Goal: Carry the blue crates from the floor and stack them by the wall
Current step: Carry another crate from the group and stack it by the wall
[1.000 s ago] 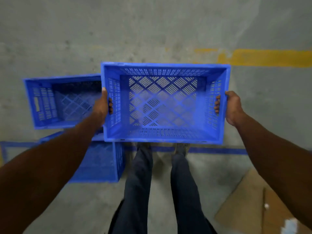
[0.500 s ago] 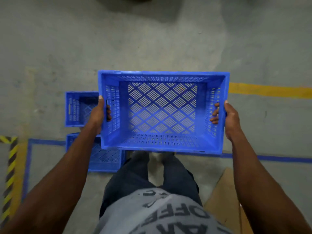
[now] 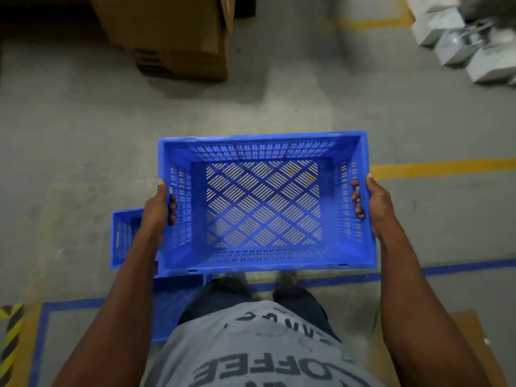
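I hold an empty blue slotted crate (image 3: 264, 152) level in front of my waist, open side up. My left hand (image 3: 159, 210) grips its left short wall with fingers through the handle slot. My right hand (image 3: 371, 208) grips the right short wall the same way. Two more blue crates stay on the floor at my lower left: one (image 3: 124, 236) partly hidden behind my left forearm, another (image 3: 173, 303) below it, mostly covered by my arm and body.
A big brown cardboard box (image 3: 170, 37) stands on the grey concrete ahead. White packages (image 3: 460, 43) lie at the top right. Yellow line (image 3: 441, 167) and blue line (image 3: 460, 268) tape cross the floor. Flat cardboard (image 3: 469, 344) lies at my right; hazard tape (image 3: 11, 336) at far left.
The view has tilted up and forward with the crate held steady in both hands. The floor crates slid down and left behind my arm, and the cardboard box and white packages came into view.
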{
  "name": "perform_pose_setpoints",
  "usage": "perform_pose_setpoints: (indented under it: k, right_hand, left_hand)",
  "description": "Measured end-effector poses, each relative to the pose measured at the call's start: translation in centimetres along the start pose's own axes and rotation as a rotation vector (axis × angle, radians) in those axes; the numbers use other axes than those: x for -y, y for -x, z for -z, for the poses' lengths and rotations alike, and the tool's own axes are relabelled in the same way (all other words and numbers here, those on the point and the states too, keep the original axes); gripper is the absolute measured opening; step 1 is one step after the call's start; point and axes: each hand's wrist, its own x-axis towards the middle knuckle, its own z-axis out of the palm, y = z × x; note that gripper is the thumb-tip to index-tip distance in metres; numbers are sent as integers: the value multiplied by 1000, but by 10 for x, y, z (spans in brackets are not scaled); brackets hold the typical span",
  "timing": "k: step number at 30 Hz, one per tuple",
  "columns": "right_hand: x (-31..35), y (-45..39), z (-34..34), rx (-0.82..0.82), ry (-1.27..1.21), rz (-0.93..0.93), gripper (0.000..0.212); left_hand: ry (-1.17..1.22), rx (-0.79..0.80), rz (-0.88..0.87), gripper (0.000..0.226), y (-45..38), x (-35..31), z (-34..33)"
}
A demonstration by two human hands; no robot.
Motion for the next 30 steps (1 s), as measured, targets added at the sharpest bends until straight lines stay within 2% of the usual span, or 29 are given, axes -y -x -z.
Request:
perform_pose_setpoints:
  k: [6,14,22,30]
  right_hand:
    - [-22,48,28,-200,-37,-7,49]
    - [-103,167,97,-530,-265,-115,46]
    - [-208,323,173,-828,-505,-181,51]
    - [-332,512,218,-1196,-762,-236,47]
  left_hand:
    - [-145,177,-59,58,-13,-37,-31]
    - [-395,495,-140,60,18,-61,-125]
    - [-637,854,-216,56,136,-24,-241]
    - [-885,1185,-303,59,318,85,-327]
